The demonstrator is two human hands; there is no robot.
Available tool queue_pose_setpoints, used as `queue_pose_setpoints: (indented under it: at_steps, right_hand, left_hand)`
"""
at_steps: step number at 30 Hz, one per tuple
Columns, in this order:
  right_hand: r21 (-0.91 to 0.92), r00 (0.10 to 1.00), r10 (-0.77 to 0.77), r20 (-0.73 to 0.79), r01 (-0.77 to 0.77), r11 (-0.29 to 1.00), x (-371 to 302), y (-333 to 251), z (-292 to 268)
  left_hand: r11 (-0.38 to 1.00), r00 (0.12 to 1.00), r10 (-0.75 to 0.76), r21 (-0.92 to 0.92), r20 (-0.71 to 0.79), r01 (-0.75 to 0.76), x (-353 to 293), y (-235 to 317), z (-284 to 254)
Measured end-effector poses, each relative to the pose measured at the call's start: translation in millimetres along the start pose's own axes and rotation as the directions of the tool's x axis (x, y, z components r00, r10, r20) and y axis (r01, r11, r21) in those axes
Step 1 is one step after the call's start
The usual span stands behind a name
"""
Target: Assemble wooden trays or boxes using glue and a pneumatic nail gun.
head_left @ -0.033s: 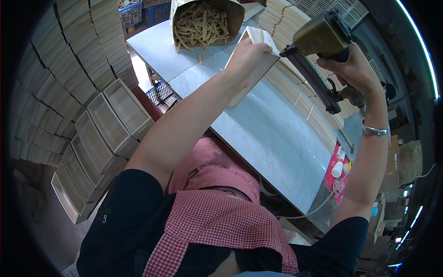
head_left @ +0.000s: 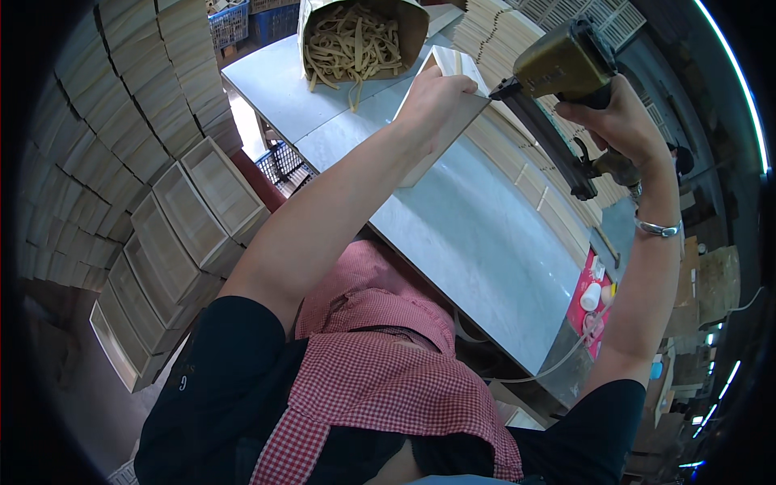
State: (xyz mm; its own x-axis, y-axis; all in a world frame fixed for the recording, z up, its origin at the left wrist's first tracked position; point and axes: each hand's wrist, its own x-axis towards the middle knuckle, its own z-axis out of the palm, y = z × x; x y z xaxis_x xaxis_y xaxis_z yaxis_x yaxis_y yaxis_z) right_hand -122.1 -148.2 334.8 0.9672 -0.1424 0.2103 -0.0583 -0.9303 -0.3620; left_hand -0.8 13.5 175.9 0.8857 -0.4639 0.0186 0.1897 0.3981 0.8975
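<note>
I see left hand point(head_left: 432, 93) upper centre of frame, fingers curled tight over edge of thin wooden panel point(head_left: 440, 133), held tilted above grey table point(head_left: 477, 234); right hand point(head_left: 618, 121) upper right, fist closed round nail gun point(head_left: 566, 73), nose touching panel edge; no shift visible between views, so I judge fastening step in hand; paper bag of wood strips point(head_left: 356, 40) top centre; stacked wooden trays point(head_left: 186, 218) at left

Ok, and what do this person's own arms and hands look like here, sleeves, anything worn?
Both forearms are bare, with short black sleeves ending above the elbows. The left hand wears nothing: no glove, no ring visible. The right hand is also ungloved, and a silver metal bracelet circles its wrist. A small pale marking sits on the left sleeve. A red-and-white checked apron covers the front.
</note>
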Motion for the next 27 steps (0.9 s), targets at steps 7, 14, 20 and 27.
queue_pose_setpoints:
  at_steps: [7,14,20,27]
  right_hand:
    - [-0.002,1.0,0.011,0.015,-0.011,1.0,2.2,0.1,-1.3]
    - [0.027,0.997,0.062,0.051,-0.063,0.998,3.5,0.1,-2.4]
    - [0.05,0.993,0.086,0.078,-0.091,0.995,13.1,9.3,-9.3]
    - [0.009,0.992,0.046,-0.117,-0.045,0.999,-48.9,40.7,14.3]
  left_hand:
    - [1.0,1.0,-0.015,0.013,0.003,0.014,-2.9,2.8,0.1]
    - [0.999,0.999,-0.034,0.023,0.009,0.034,-4.5,6.3,-0.4]
    - [0.994,0.998,-0.063,0.087,-0.021,0.065,-13.3,15.9,4.4]
    - [0.998,0.999,-0.041,0.039,-0.012,0.042,4.4,-0.4,-0.4]
